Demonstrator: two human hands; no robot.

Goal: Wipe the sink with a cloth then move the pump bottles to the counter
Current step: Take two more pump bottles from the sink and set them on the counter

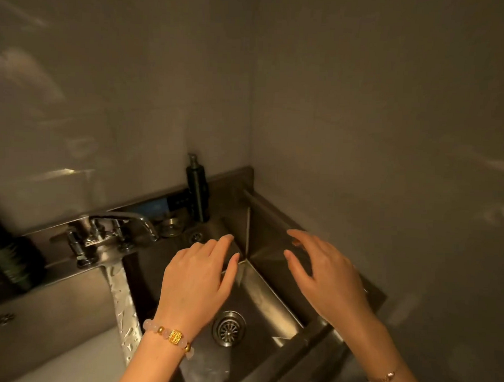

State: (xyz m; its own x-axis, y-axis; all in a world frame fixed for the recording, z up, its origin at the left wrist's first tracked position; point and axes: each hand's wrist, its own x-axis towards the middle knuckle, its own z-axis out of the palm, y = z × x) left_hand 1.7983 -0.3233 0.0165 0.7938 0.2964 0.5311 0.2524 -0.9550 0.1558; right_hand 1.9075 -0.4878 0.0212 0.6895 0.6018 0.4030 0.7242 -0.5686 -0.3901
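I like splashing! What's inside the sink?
Inside the sink: a round drain, and tap water running down at its left. The left hand and right hand hover above, hiding parts of its floor and walls.

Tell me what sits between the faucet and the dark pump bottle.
In the head view, a small round metal dish sits between the faucet and the pump bottle.

I see a dim kitchen wash corner here. A deep stainless-steel sink (269,289) with a two-handle faucet (93,233) sits against plain walls (364,109), a pump bottle (198,191) on its ledge.
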